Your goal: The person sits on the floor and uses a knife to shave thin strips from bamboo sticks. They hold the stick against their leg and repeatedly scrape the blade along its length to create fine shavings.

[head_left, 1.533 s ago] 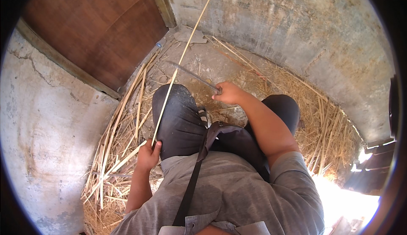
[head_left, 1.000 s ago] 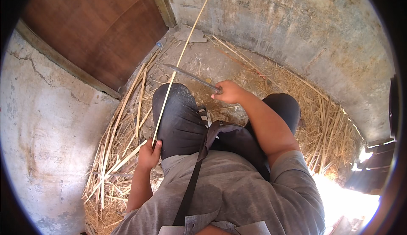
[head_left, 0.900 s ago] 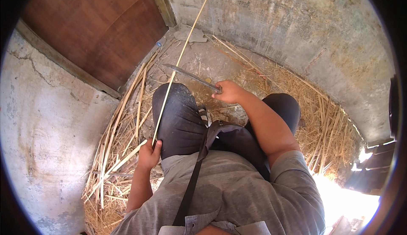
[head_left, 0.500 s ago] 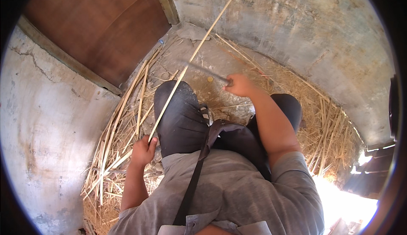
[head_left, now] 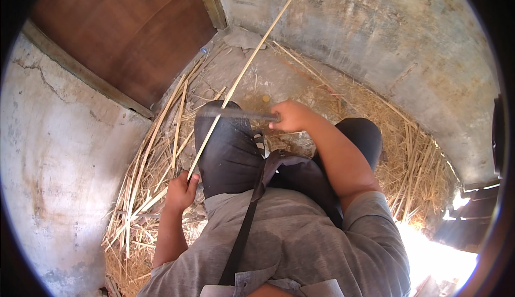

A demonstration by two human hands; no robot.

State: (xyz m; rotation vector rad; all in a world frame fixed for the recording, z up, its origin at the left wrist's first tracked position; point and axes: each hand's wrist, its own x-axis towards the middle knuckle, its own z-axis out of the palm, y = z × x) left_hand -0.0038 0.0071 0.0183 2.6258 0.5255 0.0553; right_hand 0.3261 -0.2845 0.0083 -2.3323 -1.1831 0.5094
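My left hand [head_left: 181,191] is closed round the near end of a long, thin pale strip, seemingly bamboo [head_left: 250,61]. The strip slants up and away to the right, crossing over my left knee, its far tip in front of the far wall. In my right hand [head_left: 292,117] is the handle of a knife [head_left: 236,113] with a long grey blade, blurred by motion. The blade points left and lies across the strip above my left knee. Whether it touches the strip I cannot tell.
Several pale strips [head_left: 145,160] lie in a heap at my left, along the wall. Thin shavings and more strips [head_left: 410,163] cover the ground at my right. A brown door panel [head_left: 129,34] stands at the far left, and a stained wall [head_left: 365,34] curves round the far right.
My right hand has drawn the knife nearer to me and slightly left, down along the strip toward my knee. My left hand and the strip have hardly moved.
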